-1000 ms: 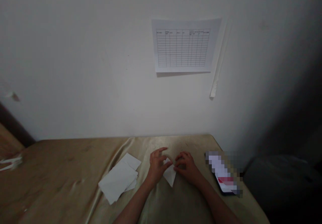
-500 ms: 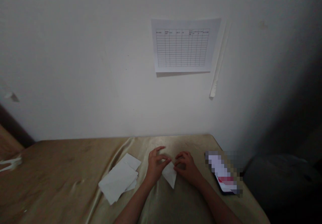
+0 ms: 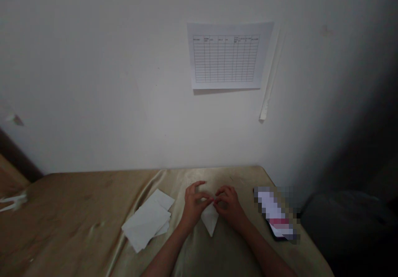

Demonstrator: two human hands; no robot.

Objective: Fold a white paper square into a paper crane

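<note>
A small white paper (image 3: pixel 210 222) folded into a downward-pointing triangle lies on the tan cloth-covered table (image 3: pixel 77 219). My left hand (image 3: pixel 193 204) presses and pinches the paper's upper left edge, fingers curled. My right hand (image 3: pixel 229 204) pinches the upper right edge, its fingertips meeting the left hand's above the paper. Both hands rest on the table near its far edge.
A stack of white paper sheets (image 3: pixel 146 223) lies to the left of my hands. A phone (image 3: pixel 275 215) with a lit screen lies at the right edge. A printed table sheet (image 3: pixel 226 57) hangs on the wall. A white object (image 3: pixel 14 200) sits far left.
My hands have drawn closer together over the top of the paper, and the folded triangle has shifted slightly and looks narrower.
</note>
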